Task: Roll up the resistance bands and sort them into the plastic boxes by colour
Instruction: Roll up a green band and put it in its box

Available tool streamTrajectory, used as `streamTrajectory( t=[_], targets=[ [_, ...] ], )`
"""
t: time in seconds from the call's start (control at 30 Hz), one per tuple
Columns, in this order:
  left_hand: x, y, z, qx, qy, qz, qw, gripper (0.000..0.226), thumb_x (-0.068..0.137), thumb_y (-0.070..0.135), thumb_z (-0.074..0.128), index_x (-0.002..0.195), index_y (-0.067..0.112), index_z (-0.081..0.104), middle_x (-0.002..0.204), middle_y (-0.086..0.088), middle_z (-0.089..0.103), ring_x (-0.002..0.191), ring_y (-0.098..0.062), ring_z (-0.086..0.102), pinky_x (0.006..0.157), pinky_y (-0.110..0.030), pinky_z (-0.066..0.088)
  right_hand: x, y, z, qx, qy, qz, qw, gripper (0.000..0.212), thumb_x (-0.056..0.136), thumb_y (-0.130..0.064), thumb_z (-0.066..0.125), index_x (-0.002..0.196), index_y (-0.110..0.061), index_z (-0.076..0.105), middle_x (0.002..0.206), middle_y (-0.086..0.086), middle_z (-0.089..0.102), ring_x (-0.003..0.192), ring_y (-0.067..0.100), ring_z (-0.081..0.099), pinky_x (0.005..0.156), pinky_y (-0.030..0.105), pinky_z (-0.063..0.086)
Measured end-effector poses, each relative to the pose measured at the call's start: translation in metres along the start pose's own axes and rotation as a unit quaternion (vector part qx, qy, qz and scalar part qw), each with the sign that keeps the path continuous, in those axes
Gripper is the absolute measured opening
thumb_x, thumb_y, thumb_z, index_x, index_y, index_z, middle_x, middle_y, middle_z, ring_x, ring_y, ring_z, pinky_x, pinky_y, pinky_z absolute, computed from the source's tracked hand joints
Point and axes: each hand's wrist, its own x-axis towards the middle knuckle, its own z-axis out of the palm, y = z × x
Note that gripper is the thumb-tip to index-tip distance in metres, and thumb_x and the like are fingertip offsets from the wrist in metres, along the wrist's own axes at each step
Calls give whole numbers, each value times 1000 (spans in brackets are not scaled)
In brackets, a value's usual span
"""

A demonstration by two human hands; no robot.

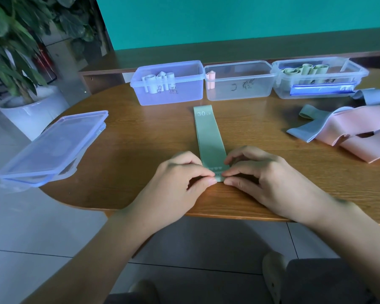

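Wooden desk (140,137), frame centre: green band (208,137) lies flat, lengthwise. Left hand (180,178) and right hand (259,176) both pinch its near end.

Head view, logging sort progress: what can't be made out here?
- Near end of the green band: covered by the left hand and right hand.
- Handwritten labels on the middle box: too blurred.
- Loose pile of bands: cut off by the right edge.

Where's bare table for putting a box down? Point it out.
Bare wood lies between the stacked lids and the green band, and between that band and the loose bands. The back edge is crowded with three boxes.
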Motion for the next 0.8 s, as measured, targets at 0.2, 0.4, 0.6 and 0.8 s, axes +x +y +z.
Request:
streamTrajectory(
  t=[0.2,0.4,0.6,0.8],
  targets=[
    [2,0,1,-23,24,14,999,12,92,23,71,102,23,78,100,13,67,92,-2,62,80,-7,47,2,0,0,-12,-8,-4,1000,26,100,-38,56,109,-26,76,124,-9,56,111,8,61,91,37,54],
    [5,1,3,-16,-2,0,1000,17,90,31,70,104,23,74,98,20,58,94,3,55,78,-2,39,2,-1,1,-38,-6,-1,999,32,102,-40,50,107,-23,76,128,-5,55,106,15,64,86,42,56],
    [10,-3,5,-13,5,-6,1000,16,94,27,69,107,22,76,102,14,63,90,0,57,78,-6,42,3,0,5,-33,42,-5,999,27,100,-37,56,115,-22,74,122,-5,56,109,15,63,90,40,55],
    [10,-2,5,-19,37,-15,999,14,92,25,72,103,22,78,100,12,64,90,-2,59,77,-7,44,6,2,5,-33,29,4,999,24,97,-38,58,111,-27,74,115,-10,60,108,15,61,90,41,54]
  ],
)
